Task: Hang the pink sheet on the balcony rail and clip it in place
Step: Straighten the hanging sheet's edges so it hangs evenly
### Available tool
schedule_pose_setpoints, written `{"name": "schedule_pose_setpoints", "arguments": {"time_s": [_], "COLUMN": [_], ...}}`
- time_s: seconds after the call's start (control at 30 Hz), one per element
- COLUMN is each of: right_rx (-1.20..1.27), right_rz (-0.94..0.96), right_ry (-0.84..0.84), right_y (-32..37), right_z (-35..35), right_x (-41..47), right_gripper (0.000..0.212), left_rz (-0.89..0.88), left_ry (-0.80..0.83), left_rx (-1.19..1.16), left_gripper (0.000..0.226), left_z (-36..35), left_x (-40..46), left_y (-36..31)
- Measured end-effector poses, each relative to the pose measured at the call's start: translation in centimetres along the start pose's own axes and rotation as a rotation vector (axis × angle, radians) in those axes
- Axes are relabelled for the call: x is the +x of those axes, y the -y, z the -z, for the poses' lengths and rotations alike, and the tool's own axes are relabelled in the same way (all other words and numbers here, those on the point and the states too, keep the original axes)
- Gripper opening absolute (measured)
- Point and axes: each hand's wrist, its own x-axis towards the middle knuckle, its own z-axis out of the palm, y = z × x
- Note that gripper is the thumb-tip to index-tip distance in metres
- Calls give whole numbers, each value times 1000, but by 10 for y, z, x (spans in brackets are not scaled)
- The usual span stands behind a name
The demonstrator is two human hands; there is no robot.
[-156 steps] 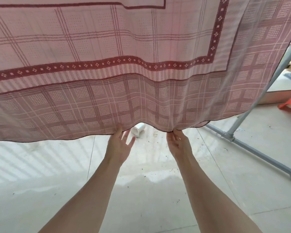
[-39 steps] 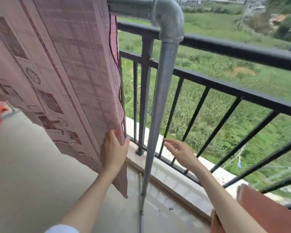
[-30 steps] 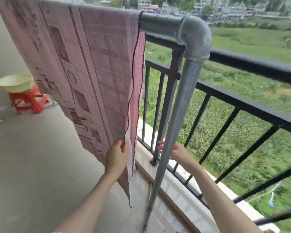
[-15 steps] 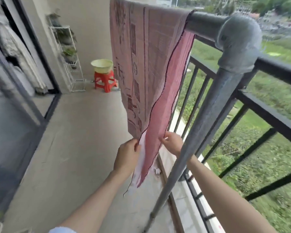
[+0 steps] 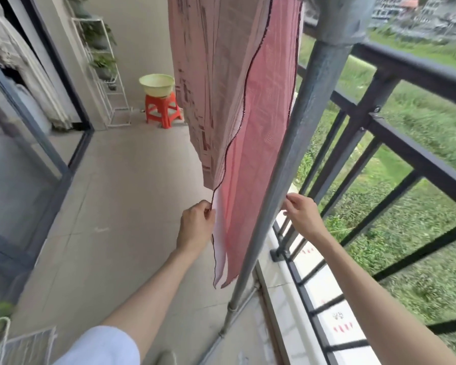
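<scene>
A pink sheet (image 5: 250, 106) hangs folded over a grey pipe rack (image 5: 295, 143) beside the black balcony railing (image 5: 411, 75). The left hand (image 5: 196, 223) pinches its dark-stitched near edge; the right hand (image 5: 302, 213), fingers curled, meets the far edge behind the pipe, grasp unclear.

The slanting grey pole (image 5: 298, 143) stands between the two hands, just right of the hanging pink sheet (image 5: 253, 133); black railing bars (image 5: 353, 143) close the right side, while the floor (image 5: 121, 196) lies open to the left.
</scene>
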Motion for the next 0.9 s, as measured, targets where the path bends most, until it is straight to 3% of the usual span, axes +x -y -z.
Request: {"name": "schedule_pose_setpoints", "arguments": {"time_s": [0.3, 0.9], "right_rx": [33, -54], "right_rz": [49, 175], "right_ry": [64, 75], "right_y": [6, 0], "right_z": [7, -7], "right_x": [-28, -33], "right_gripper": [32, 39], "left_rz": [-55, -58], "left_ry": [181, 297], "left_rx": [-49, -62], "left_gripper": [38, 25], "left_z": [-26, -28], "left_x": [-18, -28], "left_y": [-5, 2]}}
